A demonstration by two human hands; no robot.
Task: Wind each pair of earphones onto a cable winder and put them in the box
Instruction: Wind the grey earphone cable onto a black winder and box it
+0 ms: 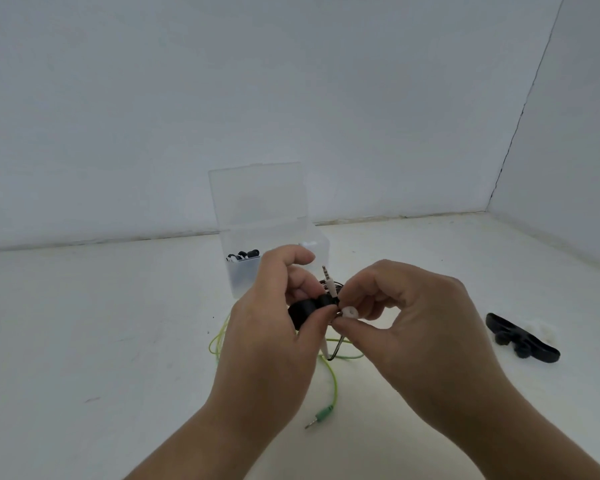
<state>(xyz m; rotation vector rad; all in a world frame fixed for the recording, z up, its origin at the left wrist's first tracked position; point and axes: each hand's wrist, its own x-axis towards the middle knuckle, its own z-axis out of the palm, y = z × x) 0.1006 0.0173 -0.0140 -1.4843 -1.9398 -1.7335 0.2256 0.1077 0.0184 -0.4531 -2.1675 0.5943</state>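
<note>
White surface (84, 323) (box (244, 280), green cable (333, 379)).

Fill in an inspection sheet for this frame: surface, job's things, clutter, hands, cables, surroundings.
Surface: white table, a few dark specks.
Job's things: clear box, lid open, wound earphones inside; spare winder lying at right beside something white and blurred.
Clutter: nothing seen.
Hands: left hand grips black winder; right hand pinches white earbud.
Cables: green earphone cable loose on table; white plug points up between the hands.
Surroundings: white walls, corner seam at right.
</note>
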